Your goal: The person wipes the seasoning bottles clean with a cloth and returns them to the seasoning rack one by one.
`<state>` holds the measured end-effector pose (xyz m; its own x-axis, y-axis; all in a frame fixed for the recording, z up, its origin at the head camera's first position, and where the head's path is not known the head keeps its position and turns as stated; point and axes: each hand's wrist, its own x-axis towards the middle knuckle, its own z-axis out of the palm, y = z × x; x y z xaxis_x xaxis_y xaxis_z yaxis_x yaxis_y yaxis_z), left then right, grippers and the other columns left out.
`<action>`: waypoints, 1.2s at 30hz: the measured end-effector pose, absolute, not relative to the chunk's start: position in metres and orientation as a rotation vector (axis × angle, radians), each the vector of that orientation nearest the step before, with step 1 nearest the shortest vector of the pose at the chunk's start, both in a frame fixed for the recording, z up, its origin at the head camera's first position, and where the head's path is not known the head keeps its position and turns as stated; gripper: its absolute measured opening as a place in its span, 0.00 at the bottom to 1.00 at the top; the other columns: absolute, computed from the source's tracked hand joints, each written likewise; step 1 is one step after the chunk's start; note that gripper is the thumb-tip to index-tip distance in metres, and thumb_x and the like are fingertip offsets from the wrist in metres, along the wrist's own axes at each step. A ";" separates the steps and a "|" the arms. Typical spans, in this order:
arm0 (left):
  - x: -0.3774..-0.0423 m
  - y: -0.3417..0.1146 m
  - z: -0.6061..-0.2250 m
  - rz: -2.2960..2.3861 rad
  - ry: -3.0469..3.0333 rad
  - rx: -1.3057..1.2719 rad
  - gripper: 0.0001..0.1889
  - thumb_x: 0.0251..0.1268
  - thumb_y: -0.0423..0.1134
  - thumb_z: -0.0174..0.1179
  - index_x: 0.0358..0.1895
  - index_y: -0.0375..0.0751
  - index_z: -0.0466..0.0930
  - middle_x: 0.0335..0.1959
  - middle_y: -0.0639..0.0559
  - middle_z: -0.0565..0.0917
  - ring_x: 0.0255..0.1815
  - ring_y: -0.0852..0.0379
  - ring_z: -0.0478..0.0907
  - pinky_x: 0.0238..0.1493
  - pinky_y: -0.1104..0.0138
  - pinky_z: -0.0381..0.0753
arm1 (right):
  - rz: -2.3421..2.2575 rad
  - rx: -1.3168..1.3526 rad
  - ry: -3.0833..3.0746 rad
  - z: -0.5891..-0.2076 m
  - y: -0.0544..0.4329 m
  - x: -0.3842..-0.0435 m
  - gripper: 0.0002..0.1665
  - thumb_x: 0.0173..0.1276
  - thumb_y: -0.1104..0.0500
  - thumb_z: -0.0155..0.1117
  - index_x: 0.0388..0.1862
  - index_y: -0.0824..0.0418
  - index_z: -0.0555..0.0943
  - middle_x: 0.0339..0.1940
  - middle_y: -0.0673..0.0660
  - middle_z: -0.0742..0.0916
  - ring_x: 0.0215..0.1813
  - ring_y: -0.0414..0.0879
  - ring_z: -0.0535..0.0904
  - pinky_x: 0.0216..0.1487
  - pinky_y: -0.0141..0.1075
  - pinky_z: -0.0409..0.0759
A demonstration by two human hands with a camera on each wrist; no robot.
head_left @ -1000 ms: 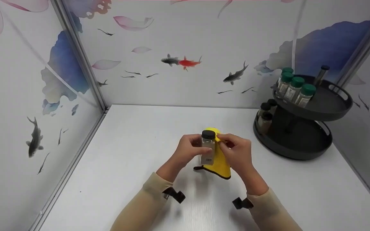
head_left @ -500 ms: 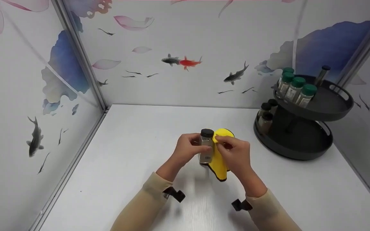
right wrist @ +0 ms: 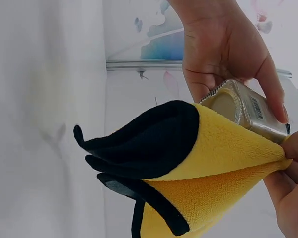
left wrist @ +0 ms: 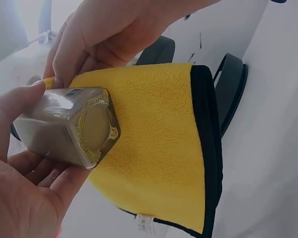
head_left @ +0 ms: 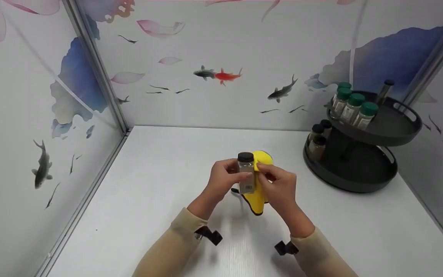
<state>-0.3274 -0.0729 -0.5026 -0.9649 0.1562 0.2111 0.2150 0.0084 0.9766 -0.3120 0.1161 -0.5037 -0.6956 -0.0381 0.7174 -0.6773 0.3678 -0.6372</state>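
My left hand [head_left: 221,179] holds a clear, square-sided spice jar [head_left: 246,181] with a black lid, thumb across its front and fingers behind. Pale powder fills much of the jar, and a small barcode label shows low on it. My right hand [head_left: 281,184] pinches a yellow cloth [head_left: 258,200] with dark edging, right beside the jar's upper side. The cloth hangs in folds below the pinch, as the right wrist view shows. In the left wrist view the jar's square base [left wrist: 97,126] faces the camera, with the cloth [left wrist: 154,134] spread behind it.
A black two-tier round rack [head_left: 356,181] stands at the back right of the white table [head_left: 160,161]. Several green-capped jars [head_left: 354,105] and one slim dark-capped bottle [head_left: 385,92] are on its upper tier. Black-capped jars [head_left: 317,146] stand on the lower tier. Printed walls enclose the table.
The jar and both hands have shifted slightly left and up. The cloth has swung and refolded beside the jar, its lower corner now further left. Both grips persist.
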 end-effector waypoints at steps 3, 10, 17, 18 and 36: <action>-0.328 -0.075 -0.501 -2.163 -2.156 -0.346 0.20 0.61 0.43 0.76 0.55 0.43 0.90 0.48 0.47 0.90 0.47 0.52 0.86 0.54 0.59 0.90 | 1.319 0.655 -2.013 -0.506 0.112 -0.310 0.14 0.66 0.70 0.76 0.50 0.61 0.92 0.43 0.57 0.95 0.39 0.49 0.93 0.44 0.24 0.86; -0.332 -0.087 -0.493 -2.211 -2.060 -0.241 0.21 0.63 0.41 0.74 0.58 0.37 0.88 0.51 0.43 0.89 0.49 0.52 0.86 0.54 0.58 0.91 | 1.268 0.720 -2.067 -0.513 0.104 -0.305 0.16 0.63 0.72 0.76 0.49 0.61 0.93 0.42 0.55 0.95 0.40 0.48 0.94 0.42 0.31 0.90; -0.332 -0.098 -0.488 -2.260 -1.936 -0.239 0.22 0.65 0.37 0.71 0.59 0.32 0.86 0.50 0.42 0.88 0.49 0.53 0.86 0.54 0.56 0.91 | 1.276 0.755 -2.115 -0.513 0.101 -0.301 0.15 0.63 0.72 0.76 0.47 0.61 0.93 0.43 0.54 0.95 0.42 0.47 0.94 0.43 0.36 0.91; -0.332 -0.099 -0.487 -2.270 -1.920 -0.253 0.21 0.65 0.37 0.71 0.59 0.31 0.85 0.49 0.43 0.88 0.48 0.53 0.86 0.54 0.56 0.91 | 1.291 0.753 -2.109 -0.513 0.100 -0.301 0.15 0.62 0.73 0.76 0.47 0.60 0.93 0.43 0.54 0.95 0.41 0.47 0.94 0.43 0.35 0.91; -0.323 -0.076 -0.496 -2.271 -2.231 -0.568 0.21 0.66 0.43 0.72 0.59 0.37 0.87 0.47 0.46 0.88 0.46 0.52 0.85 0.53 0.58 0.90 | 1.518 0.531 -1.977 -0.500 0.119 -0.312 0.11 0.69 0.71 0.72 0.46 0.61 0.93 0.40 0.58 0.95 0.28 0.39 0.80 0.34 0.23 0.82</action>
<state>-0.3234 -0.0764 -0.4965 -0.9341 0.3065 0.1828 0.1774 -0.0457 0.9831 -0.3122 0.1194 -0.4997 -0.7498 0.0371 0.6606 -0.6287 0.2712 -0.7288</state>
